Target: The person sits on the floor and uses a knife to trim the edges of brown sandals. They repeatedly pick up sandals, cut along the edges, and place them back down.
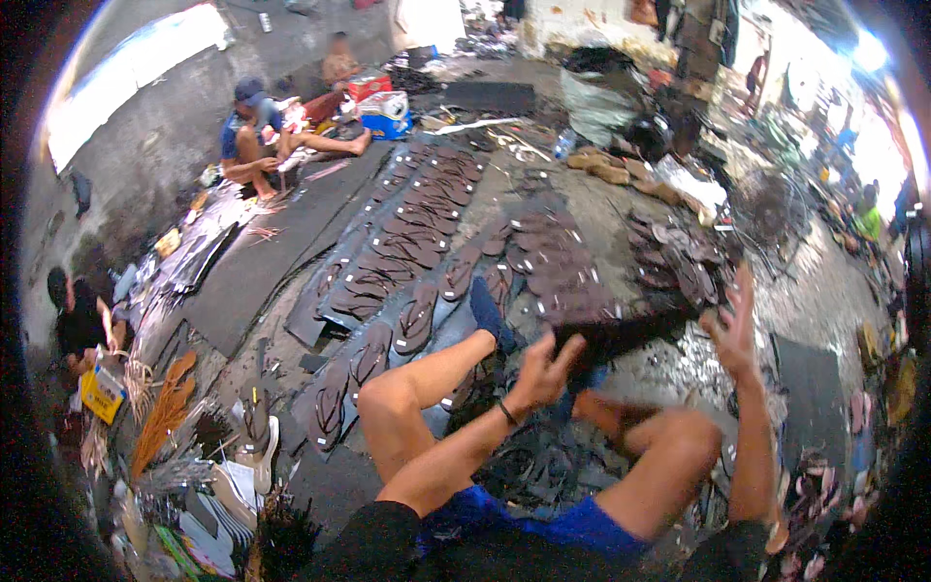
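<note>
A dark, flat, blurred piece (630,333) stretches between my two hands, its kind too smeared to name. By its left end is my left hand (543,373), thumb and a finger showing; whether they grip it I cannot make out. My right hand (734,335) is raised at the right end, fingers stretched apart. Just beyond lie close rows of dark brown flip-flops (558,267) with small white tags. A heap of similar sandals (679,257) sits past my right hand. Larger flip-flops (417,315) line a strip to the left of my knee, and black straps or sandals (529,470) lie between my legs.
More tagged flip-flop rows (417,218) run away on the left beside a dark sheet (276,276). One person (254,136) sits at the far left, another (82,315) at the left edge. Boxes (386,114), a large clear bag (599,107) and scraps (698,364) are scattered around.
</note>
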Available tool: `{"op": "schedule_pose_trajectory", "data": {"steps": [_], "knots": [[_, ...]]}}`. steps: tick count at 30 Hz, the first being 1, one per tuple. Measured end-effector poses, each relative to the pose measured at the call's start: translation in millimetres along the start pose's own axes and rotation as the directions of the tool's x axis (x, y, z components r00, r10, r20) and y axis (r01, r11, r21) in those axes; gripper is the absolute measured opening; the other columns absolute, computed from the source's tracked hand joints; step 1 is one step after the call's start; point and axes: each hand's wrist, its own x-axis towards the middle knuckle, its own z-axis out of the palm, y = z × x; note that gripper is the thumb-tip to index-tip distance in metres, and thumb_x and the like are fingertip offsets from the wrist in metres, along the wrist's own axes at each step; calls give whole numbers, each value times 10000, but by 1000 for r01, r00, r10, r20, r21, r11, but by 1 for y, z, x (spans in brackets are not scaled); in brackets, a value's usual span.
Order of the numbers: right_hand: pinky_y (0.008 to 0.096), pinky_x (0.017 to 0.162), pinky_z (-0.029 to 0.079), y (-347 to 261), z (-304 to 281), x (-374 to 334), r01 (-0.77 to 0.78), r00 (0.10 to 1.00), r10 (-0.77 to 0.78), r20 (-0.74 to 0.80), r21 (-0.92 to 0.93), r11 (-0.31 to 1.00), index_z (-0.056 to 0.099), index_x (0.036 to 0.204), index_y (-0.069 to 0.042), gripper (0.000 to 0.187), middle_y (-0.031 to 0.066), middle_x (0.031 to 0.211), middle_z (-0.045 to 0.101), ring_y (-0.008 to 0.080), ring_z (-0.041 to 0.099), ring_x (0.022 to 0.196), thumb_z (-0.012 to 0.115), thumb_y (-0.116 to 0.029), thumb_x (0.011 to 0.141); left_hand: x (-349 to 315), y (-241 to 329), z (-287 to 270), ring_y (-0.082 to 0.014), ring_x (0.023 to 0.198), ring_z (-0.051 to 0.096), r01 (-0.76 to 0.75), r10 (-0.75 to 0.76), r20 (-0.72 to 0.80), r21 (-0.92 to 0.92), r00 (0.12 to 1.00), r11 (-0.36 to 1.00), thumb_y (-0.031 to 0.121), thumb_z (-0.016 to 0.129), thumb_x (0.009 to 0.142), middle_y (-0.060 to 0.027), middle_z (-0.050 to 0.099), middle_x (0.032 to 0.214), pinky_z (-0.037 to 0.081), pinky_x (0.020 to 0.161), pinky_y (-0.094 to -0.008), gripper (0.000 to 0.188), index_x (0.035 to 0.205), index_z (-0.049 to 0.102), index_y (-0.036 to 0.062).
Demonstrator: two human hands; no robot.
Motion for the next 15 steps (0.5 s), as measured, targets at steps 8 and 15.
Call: {"op": "schedule_pose_trajectory", "data": {"steps": [8,15], "knots": [[381,874,449,78,56,-170,-492,808,477,345,-49,869,662,919,-52,462,63,863,628,209,580,909,861,-338,616,-102,-66,-19,-173,901,594,430,-453,100,191,886,883,445,513,946,-129,673,949,454,854,-340,489,1064,632,-14],[426,842,488,184,118,-208,-571,758,638,132,-339,748,640,1058,17,647,214,1012,671,359,643,941,788,-482,675,-91,-104,-7,-326,954,629,705,-801,68,433,595,561,527,507,914,-227,660,968,456,860,-402,600,1046,616,-47]]}}
